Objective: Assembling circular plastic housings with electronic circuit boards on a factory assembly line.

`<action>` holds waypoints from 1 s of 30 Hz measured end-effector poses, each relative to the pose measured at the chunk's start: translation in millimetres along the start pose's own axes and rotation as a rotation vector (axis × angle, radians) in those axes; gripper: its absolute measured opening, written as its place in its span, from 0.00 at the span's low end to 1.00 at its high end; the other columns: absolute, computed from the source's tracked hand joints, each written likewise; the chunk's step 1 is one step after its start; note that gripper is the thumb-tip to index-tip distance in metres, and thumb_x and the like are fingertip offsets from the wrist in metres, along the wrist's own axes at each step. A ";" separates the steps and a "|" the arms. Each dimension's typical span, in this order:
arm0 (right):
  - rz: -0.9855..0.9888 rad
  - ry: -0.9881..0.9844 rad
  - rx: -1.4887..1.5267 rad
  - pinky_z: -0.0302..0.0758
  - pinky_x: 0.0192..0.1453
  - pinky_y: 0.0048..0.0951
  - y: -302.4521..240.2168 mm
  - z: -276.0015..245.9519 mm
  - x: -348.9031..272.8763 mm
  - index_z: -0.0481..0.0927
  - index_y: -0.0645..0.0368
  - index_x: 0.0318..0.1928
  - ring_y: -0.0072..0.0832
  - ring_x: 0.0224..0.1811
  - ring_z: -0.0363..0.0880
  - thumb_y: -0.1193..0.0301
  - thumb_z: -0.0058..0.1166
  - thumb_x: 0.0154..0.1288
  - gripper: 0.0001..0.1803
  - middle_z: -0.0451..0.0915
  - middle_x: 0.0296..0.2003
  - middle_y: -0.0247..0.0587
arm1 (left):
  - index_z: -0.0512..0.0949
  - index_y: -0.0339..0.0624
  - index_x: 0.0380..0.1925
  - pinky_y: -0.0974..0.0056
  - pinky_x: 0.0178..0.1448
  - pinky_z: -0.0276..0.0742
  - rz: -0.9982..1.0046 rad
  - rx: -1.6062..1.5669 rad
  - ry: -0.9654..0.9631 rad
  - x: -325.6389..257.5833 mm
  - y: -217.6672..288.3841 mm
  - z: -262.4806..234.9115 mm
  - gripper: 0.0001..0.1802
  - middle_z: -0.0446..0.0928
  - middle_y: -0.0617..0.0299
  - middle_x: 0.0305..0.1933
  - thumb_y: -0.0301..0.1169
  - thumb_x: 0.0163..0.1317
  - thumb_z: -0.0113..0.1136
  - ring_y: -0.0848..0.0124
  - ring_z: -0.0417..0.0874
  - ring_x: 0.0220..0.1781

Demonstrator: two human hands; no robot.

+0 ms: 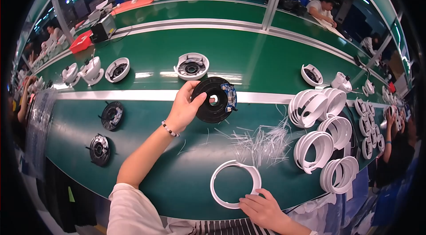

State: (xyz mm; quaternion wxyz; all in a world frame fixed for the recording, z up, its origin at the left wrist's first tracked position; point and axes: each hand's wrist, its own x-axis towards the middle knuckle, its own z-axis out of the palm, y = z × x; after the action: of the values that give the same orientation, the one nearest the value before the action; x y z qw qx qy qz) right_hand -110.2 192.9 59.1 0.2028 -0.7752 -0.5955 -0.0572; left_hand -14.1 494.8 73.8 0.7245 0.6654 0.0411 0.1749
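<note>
Counted on the green tabletop (146, 181): three black discs (214, 99) (one held up, two (112, 115) (100, 149) lying at left), one loose white ring (235, 184), five stacks of white rings (326, 142), one heap of clear strips (262, 144).

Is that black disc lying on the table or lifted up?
Lifted: the left hand grips the black disc by its edge, tilted above the green table.
</note>
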 end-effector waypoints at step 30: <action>0.026 0.166 0.356 0.52 0.62 0.43 57.7 -45.3 102.9 0.45 0.60 0.62 0.51 0.63 0.48 0.68 0.70 0.26 0.60 0.42 0.61 0.59 | 0.64 0.36 0.50 0.60 0.55 0.65 -0.657 -0.867 -0.434 -75.5 -1.2 29.6 0.24 0.69 0.54 0.49 0.39 0.56 0.42 0.64 0.71 0.50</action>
State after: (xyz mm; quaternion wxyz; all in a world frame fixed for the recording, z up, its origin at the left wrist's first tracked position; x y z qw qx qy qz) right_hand -19.4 256.2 120.2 0.3858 -0.7274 -0.5673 -0.0118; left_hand -75.8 443.4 62.8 0.9386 0.2814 0.0204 -0.1984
